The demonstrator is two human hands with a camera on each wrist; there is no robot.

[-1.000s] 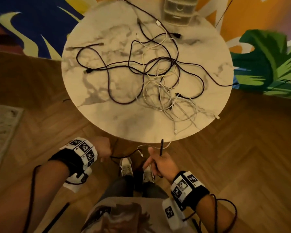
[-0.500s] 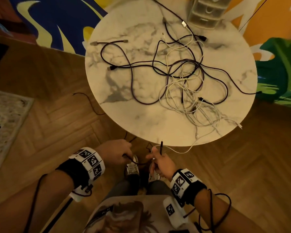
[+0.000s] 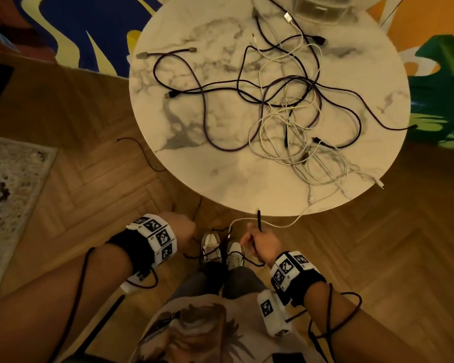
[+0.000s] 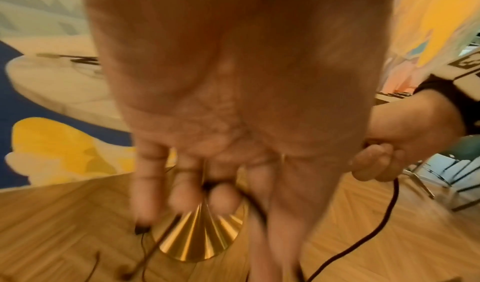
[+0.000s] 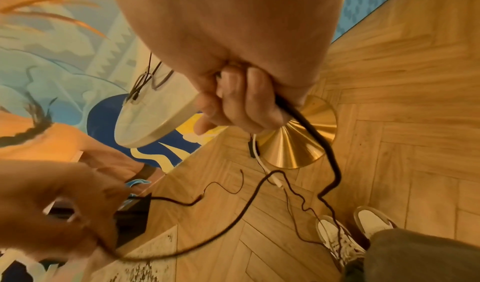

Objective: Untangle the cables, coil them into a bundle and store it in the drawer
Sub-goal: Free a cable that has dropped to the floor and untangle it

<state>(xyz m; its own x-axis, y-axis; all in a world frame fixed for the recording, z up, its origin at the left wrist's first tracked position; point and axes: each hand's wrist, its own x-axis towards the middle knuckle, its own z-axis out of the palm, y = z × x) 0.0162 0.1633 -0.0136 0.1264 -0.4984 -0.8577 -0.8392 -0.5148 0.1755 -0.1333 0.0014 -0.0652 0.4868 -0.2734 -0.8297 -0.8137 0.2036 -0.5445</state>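
I am gripping a dark cable (image 5: 311,122) in my right hand (image 3: 262,243), fingers curled around it below the bench (image 3: 194,163) edge. My left hand (image 3: 182,229) is pinching the same cable's slack lower down. The tangled cables (image 3: 286,113) are lying on the bench, near the drawer unit (image 3: 320,9).

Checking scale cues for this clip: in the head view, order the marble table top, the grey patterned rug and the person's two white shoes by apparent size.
1. marble table top, by far the largest.
2. grey patterned rug, cut by the frame edge, so its full extent is unknown.
3. white shoes, smallest; the two look alike and are partly hidden by the legs.
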